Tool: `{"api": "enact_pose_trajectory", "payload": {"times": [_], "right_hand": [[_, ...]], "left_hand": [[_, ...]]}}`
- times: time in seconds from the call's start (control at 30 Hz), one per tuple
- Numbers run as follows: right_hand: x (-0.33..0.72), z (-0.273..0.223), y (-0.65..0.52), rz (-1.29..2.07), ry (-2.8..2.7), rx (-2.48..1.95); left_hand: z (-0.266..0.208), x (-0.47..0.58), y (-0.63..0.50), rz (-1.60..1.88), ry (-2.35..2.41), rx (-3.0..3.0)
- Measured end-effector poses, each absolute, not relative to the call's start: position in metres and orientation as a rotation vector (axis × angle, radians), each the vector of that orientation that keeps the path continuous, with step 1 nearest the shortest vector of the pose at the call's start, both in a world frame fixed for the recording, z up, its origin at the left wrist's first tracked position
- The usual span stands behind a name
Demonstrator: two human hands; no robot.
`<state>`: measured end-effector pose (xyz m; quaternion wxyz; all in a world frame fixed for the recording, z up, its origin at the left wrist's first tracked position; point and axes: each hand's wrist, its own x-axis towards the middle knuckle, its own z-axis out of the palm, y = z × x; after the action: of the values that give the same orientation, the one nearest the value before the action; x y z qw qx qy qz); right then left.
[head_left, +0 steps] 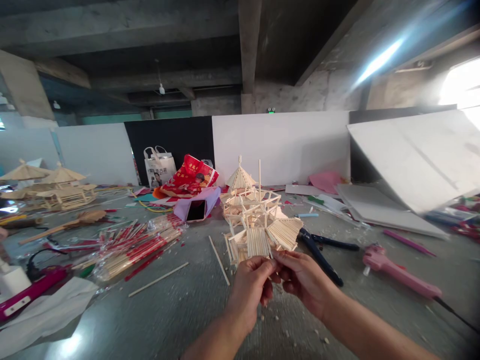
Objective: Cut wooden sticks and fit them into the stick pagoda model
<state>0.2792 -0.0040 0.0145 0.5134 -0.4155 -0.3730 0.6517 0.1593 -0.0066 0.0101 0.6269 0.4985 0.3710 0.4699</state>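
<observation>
A pavilion model built of thin wooden sticks stands in the middle of the table, with a pointed roof at its back and slatted panels at its front. Close in front of it, my left hand and my right hand meet with thumbs and forefingers pinched together. Whatever lies between the fingertips is too small and covered to name. The fingertips overlap the lower edge of the slatted roof panels; whether they touch it I cannot tell. Black-handled pliers lie just right of the model.
Two loose sticks lie left of my hands, near bundles of wrapped sticks. A phone rests farther back. On the right are a pink glue gun, a purple pen and white boards. More stick models stand far left.
</observation>
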Motion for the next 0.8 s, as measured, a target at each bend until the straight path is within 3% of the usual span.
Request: {"api": "enact_pose_trajectory", "payload": {"times": [0.8], "right_hand": [[0.2769, 0.0148, -0.0018, 1.533, -0.8, -0.979]], "left_hand": [[0.0038, 0.1627, -0.0011, 1.108, 0.795, 0.927]]}}
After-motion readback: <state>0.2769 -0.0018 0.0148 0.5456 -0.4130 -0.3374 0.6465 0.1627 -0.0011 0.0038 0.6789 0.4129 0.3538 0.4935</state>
